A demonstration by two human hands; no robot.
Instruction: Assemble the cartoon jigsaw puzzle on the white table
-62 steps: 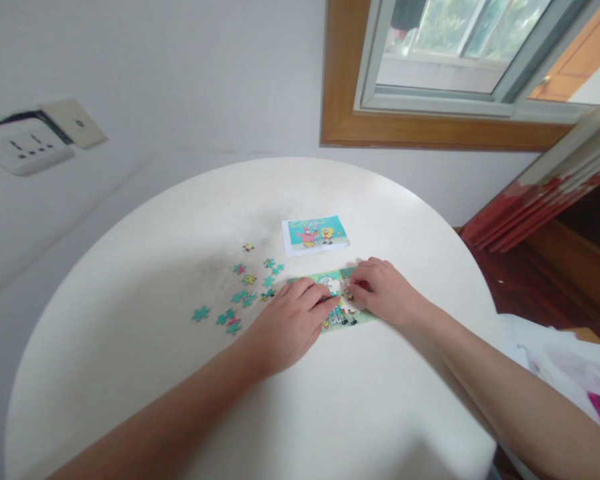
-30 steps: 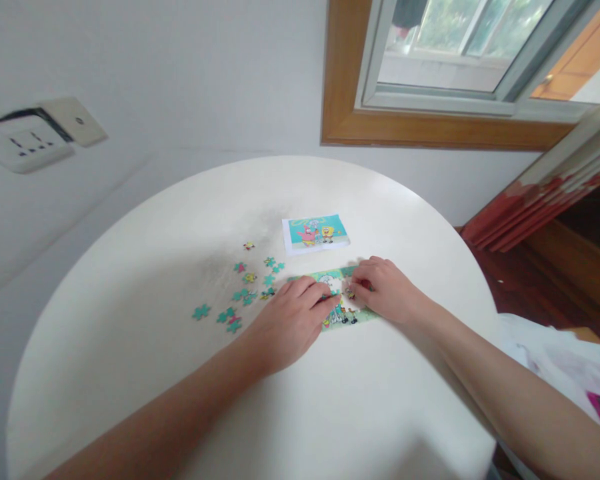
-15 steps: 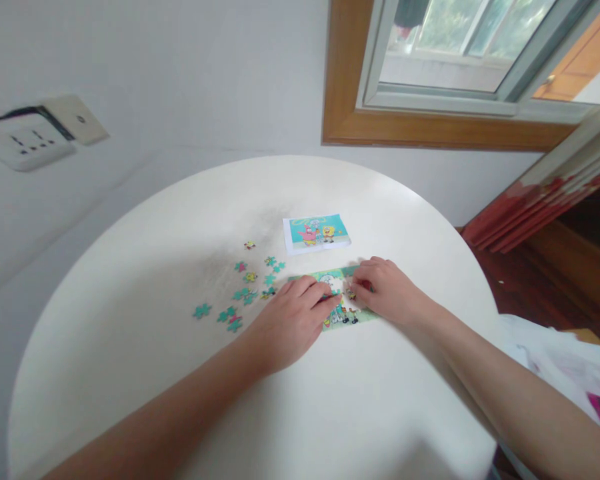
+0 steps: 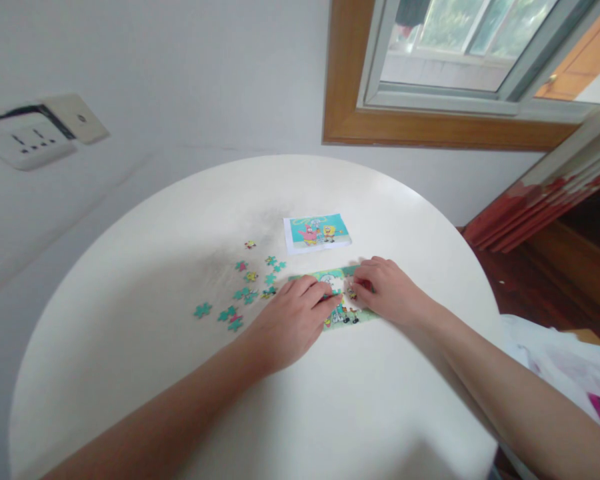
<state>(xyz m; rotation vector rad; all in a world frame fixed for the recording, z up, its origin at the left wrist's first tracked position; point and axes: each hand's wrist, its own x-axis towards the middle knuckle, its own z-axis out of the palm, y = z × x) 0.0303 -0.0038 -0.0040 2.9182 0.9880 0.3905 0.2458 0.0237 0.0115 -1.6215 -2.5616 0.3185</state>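
A partly assembled cartoon jigsaw puzzle (image 4: 336,320) lies on the white round table under both hands. My left hand (image 4: 293,323) rests over its left side, fingers stretched out and lying on the pieces. Over the right side, my right hand (image 4: 387,290) pinches a small puzzle piece (image 4: 351,293) between thumb and fingers, at a white gap in the middle of the picture. Both hands cover much of the puzzle. Just behind it is a printed reference picture (image 4: 320,232) of a pink starfish and a yellow square figure.
Several loose puzzle pieces (image 4: 240,293), mostly teal, are scattered left of my left hand. The table (image 4: 360,400) stands against a wall with a socket (image 4: 30,141) at left and a window frame (image 4: 430,129) behind. White plastic bags (image 4: 550,353) sit beyond its right edge.
Both hands stay almost where they were. The puzzle and the loose pieces show no visible change; the view has shifted very slightly.
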